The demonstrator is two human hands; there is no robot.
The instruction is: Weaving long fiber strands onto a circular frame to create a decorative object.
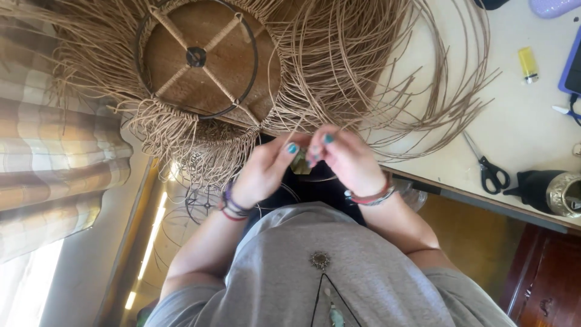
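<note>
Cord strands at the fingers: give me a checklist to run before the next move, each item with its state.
1. Left hand on the work: ok, its fingers pinch at a small greenish piece.
2. Right hand on the work: ok, its fingers meet the left hand's at the same piece.
3. Cord strands free of tangles: cannot tell, many loops overlap across the table.
4. Round frame steady: cannot tell, it lies above the hands, untouched.
5. Scissors to hand: ok, lying on the table beside the right hand.
6. Which strand is pinched: cannot tell, the fingers hide it.
</note>
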